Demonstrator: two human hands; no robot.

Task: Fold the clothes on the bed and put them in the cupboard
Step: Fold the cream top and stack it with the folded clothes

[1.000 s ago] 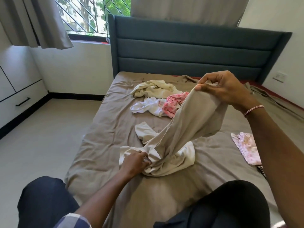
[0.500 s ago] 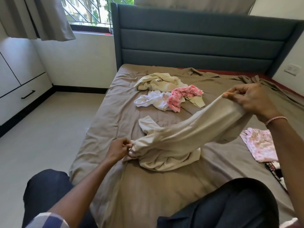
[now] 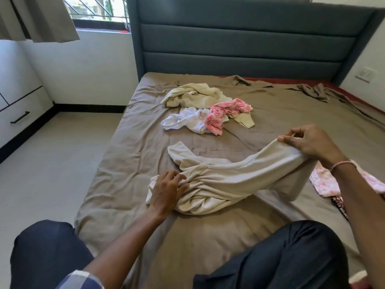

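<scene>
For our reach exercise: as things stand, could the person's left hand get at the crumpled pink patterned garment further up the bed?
Probably yes, once it lets go: the left hand grips the cream garment; nothing tall stands between it and the pink patterned garment.

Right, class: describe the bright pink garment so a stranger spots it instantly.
From the blue headboard, come down the brown sheet to the clothes heap. The bright pink garment lies beside a white garment and a cream garment, alone patterned there.

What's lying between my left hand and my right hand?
The cream garment, twisted, spans from the left hand to the right hand, seen in the head view.
</scene>
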